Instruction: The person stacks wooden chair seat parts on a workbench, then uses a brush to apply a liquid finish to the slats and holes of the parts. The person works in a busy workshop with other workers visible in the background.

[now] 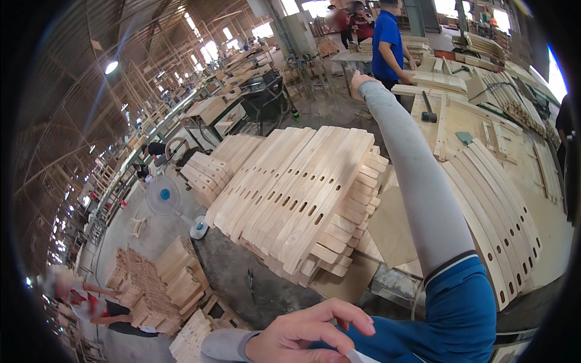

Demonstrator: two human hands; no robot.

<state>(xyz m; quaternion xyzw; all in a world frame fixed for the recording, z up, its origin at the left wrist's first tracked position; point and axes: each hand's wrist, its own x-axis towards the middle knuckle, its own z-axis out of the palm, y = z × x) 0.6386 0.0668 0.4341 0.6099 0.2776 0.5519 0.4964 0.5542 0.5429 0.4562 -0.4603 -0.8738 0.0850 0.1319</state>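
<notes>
My right arm [411, 169], in a grey sleeve under a blue one, stretches far forward above the benches. At its end my right hand [362, 83] is lifted in the air with a finger stretched out and nothing visible in it. Low in front of me, my left hand [302, 333] has its fingers loosely bent and apart. A white edge [361, 357] shows at its fingertips; what it belongs to is cut off. Beyond that hand lies a large stack of pale wooden slats [296, 187] with oval slots. Neither hand touches the stack.
Curved slotted boards [493, 224] lie at the right, near a hammer [428, 109] on a wooden panel. A person in a blue shirt [387, 45] stands at a far bench. On the left are a standing fan [163, 195], stacked wooden blocks [142, 290] and a person bending over them.
</notes>
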